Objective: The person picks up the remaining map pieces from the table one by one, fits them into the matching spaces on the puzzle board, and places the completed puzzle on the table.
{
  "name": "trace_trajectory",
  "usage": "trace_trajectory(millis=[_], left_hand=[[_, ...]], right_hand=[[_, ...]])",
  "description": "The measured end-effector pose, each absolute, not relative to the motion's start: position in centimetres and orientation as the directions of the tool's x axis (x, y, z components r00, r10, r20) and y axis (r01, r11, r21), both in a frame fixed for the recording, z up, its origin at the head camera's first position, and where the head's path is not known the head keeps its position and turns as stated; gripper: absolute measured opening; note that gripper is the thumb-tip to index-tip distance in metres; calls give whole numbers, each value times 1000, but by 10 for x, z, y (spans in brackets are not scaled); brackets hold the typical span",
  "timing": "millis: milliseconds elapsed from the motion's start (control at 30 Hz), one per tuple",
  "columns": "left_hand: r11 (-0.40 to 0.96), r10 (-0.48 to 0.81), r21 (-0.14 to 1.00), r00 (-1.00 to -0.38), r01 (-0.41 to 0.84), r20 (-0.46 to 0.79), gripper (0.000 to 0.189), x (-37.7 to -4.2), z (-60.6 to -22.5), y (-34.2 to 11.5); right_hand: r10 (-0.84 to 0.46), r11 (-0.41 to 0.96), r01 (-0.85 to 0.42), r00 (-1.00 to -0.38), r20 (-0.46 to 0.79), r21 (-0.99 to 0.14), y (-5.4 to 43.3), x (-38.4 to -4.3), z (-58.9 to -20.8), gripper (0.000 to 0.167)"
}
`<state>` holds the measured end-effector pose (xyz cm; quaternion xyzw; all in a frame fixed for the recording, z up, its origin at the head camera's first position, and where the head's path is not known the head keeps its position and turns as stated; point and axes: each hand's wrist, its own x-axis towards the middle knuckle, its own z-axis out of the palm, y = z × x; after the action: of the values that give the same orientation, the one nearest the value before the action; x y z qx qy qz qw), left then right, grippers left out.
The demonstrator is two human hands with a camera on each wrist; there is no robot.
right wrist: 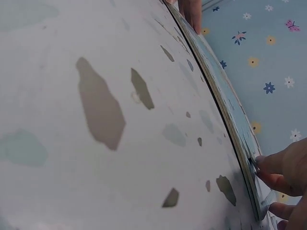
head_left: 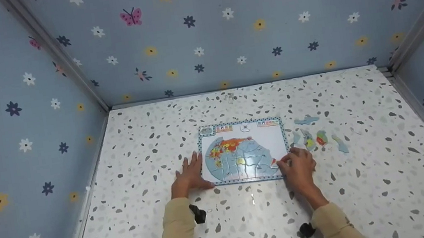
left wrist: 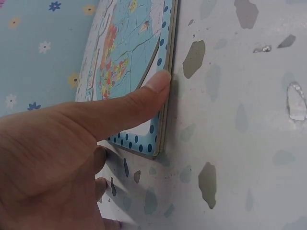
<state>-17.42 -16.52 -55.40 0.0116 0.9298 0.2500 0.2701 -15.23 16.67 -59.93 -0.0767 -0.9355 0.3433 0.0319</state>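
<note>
A world map jigsaw board (head_left: 274,137) with a blue dotted border lies flat on the table. Pieces fill the left and lower part of its oval map (head_left: 238,161); white backing shows at the upper right. My left hand (head_left: 190,176) steadies the board's left side. In the left wrist view its straight thumb (left wrist: 139,98) rests on the border near a corner. At the lower right of the map, my right hand (head_left: 299,165) pinches a puzzle piece (head_left: 274,161) with a red patch, low over the board. The fingers hide most of that piece.
Several loose puzzle pieces lie right of the board, among them a blue one (head_left: 307,120), a red and green one (head_left: 321,138) and a narrow blue one (head_left: 340,144). Flowered panels (head_left: 200,33) wall the speckled table (head_left: 148,136) at the back and sides.
</note>
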Motion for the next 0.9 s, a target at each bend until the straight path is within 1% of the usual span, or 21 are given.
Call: trace_trajectory(millis=[167,500,900], left_hand=[[880,160,463,-850,-107,-502,113,-174,-554,-165],[878,152,464,-845,-123,-512,113,-177,-555,-165],[884,146,451,-843,-124,-518,113,-177,-558,-164]], right_hand=[[162,755,115,-987,13,-646,167,-152,-601,18],[184,737,160,-982,-33,-656,166,-154,-601,17],[163,753,128,-987,-6,-645,166,-150,-600,19]])
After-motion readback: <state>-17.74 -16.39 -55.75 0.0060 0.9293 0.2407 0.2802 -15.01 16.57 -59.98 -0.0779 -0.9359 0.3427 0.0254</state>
